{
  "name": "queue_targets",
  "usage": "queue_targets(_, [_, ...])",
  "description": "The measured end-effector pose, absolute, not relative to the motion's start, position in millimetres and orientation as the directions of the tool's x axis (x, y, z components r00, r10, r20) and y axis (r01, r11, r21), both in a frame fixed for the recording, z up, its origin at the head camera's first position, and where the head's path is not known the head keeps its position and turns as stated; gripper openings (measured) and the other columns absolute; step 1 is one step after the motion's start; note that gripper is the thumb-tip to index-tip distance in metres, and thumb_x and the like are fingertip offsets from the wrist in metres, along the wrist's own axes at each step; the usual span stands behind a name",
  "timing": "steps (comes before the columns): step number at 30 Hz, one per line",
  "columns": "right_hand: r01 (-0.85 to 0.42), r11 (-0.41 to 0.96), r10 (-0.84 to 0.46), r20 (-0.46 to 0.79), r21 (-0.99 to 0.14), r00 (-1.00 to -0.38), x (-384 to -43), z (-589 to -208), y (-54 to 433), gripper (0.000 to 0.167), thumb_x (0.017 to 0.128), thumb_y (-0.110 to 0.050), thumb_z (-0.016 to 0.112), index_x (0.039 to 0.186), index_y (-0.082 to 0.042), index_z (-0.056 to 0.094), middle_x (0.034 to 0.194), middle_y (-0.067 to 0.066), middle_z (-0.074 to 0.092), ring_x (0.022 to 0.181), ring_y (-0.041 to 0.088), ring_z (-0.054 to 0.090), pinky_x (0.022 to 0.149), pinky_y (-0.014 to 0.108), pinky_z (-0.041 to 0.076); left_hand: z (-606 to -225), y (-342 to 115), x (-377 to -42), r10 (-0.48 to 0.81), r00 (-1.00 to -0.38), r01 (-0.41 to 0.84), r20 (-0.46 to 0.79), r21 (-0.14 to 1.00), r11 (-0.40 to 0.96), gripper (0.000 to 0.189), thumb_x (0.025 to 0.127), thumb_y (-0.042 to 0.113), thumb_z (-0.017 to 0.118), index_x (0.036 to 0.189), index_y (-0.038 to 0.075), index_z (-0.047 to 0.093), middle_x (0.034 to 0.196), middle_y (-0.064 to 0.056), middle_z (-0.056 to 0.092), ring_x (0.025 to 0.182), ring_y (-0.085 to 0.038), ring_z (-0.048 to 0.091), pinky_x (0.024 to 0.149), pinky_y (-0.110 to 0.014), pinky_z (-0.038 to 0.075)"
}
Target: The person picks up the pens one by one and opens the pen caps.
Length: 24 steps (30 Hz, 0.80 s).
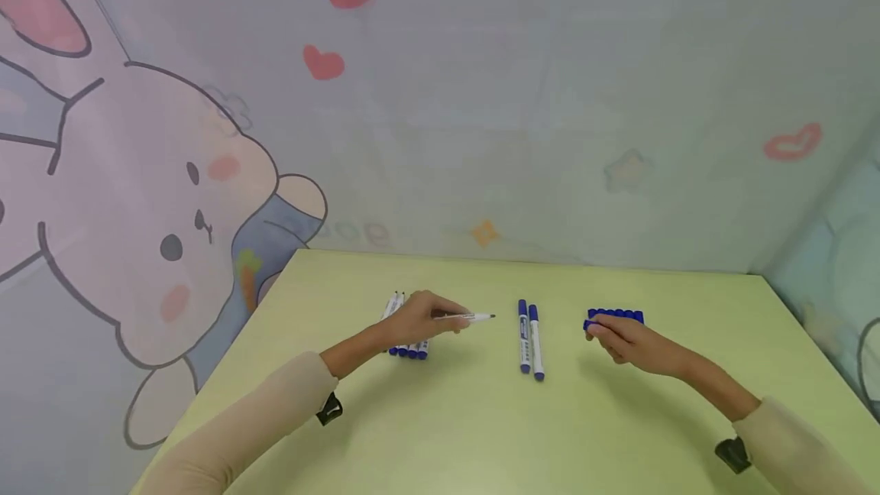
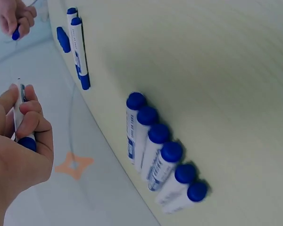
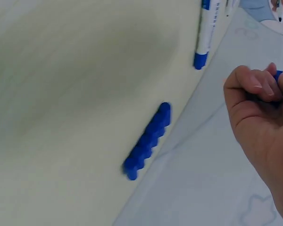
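Note:
My left hand (image 1: 418,318) holds an uncapped white marker (image 1: 484,316), its dark tip pointing right and its blue end showing in the left wrist view. Apart from it, my right hand (image 1: 635,344) pinches a blue marker cap (image 1: 589,325), partly hidden by the fingers. Behind the left hand lies a row of several uncapped markers (image 2: 153,146), blue ends toward me. A row of loose blue caps (image 3: 148,139) lies just beyond the right hand. Between the hands, two capped markers (image 1: 525,336) lie side by side.
The pale yellow-green table (image 1: 467,434) meets a cloth wall (image 1: 495,136) printed with a rabbit and hearts at its far edge. Dark straps (image 1: 330,409) are on both wrists.

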State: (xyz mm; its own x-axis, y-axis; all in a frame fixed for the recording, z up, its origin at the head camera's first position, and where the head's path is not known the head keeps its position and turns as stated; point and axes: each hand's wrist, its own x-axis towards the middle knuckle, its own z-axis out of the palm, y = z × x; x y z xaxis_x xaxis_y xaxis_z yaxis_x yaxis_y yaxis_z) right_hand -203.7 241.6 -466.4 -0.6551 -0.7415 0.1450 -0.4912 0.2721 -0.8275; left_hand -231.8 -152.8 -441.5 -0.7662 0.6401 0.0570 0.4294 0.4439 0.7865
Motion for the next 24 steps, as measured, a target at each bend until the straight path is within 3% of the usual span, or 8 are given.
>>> queue_targets(4, [-0.447, 0.417, -0.671, 0.064, -0.792, -0.739, -203, -462, 234, 0.027, 0.113, -0.015, 0.033, 0.115, 0.001, 0.055, 0.08, -0.002, 0.041, 0.066, 0.002, 0.037, 0.057, 0.026, 0.038, -442, -148, -230, 0.651, -0.758, 0.405, 0.039, 0.81, 0.424, 0.035, 0.103, 0.018, 0.061, 0.133, 0.0, 0.067, 0.115, -0.02, 0.075, 0.071, -0.006, 0.054, 0.062, -0.022, 0.038])
queue_targets(8, [-0.381, 0.427, -0.628, 0.034, -0.82, -0.778, -200, -463, 230, 0.032, 0.113, -0.014, 0.03, 0.12, 0.008, 0.052, 0.085, 0.001, 0.039, 0.067, 0.005, 0.035, 0.056, 0.026, 0.036, -447, -143, -226, 0.651, -0.759, 0.392, 0.019, 0.811, 0.434, 0.037, 0.105, 0.015, 0.057, 0.139, 0.002, 0.062, 0.124, -0.021, 0.071, 0.075, -0.009, 0.054, 0.063, -0.02, 0.042])
queue_targets(11, [-0.391, 0.4, -0.635, 0.057, -0.829, -0.771, -201, -467, 230, 0.03, 0.113, -0.012, 0.031, 0.121, 0.009, 0.052, 0.082, 0.002, 0.04, 0.065, 0.006, 0.035, 0.056, 0.027, 0.036, -452, -143, -225, 0.631, -0.775, 0.388, 0.032, 0.812, 0.436, 0.037, 0.104, 0.014, 0.057, 0.14, 0.005, 0.062, 0.127, -0.02, 0.07, 0.081, -0.013, 0.059, 0.067, -0.02, 0.047])
queue_targets(15, [-0.42, 0.379, -0.677, 0.062, -0.825, -0.733, -203, -470, 230, 0.023, 0.112, -0.01, 0.037, 0.118, 0.007, 0.051, 0.082, 0.01, 0.052, 0.063, 0.019, 0.048, 0.057, 0.028, 0.043, -457, -146, -225, 0.599, -0.798, 0.376, 0.063, 0.83, 0.412, 0.037, 0.103, 0.016, 0.06, 0.14, 0.007, 0.062, 0.128, -0.021, 0.068, 0.084, -0.023, 0.068, 0.073, -0.03, 0.057])
queue_targets(18, [-0.413, 0.367, -0.695, 0.05, -0.834, -0.717, -204, -472, 229, 0.023, 0.111, -0.011, 0.04, 0.119, 0.008, 0.05, 0.09, 0.021, 0.06, 0.071, 0.03, 0.059, 0.059, 0.03, 0.049, -459, -149, -224, 0.565, -0.822, 0.346, 0.07, 0.85, 0.397, 0.038, 0.101, 0.015, 0.064, 0.138, 0.006, 0.063, 0.13, -0.022, 0.067, 0.093, -0.029, 0.074, 0.081, -0.038, 0.06])
queue_targets(24, [-0.378, 0.358, -0.696, 0.026, -0.854, -0.717, -204, -472, 229, 0.03, 0.111, -0.013, 0.042, 0.127, 0.012, 0.047, 0.096, 0.027, 0.065, 0.076, 0.028, 0.067, 0.063, 0.032, 0.054, -457, -160, -225, 0.48, -0.876, 0.251, 0.036, 0.885, 0.393, 0.043, 0.096, 0.021, 0.073, 0.136, 0.008, 0.064, 0.127, -0.021, 0.068, 0.091, -0.023, 0.077, 0.079, -0.032, 0.061])
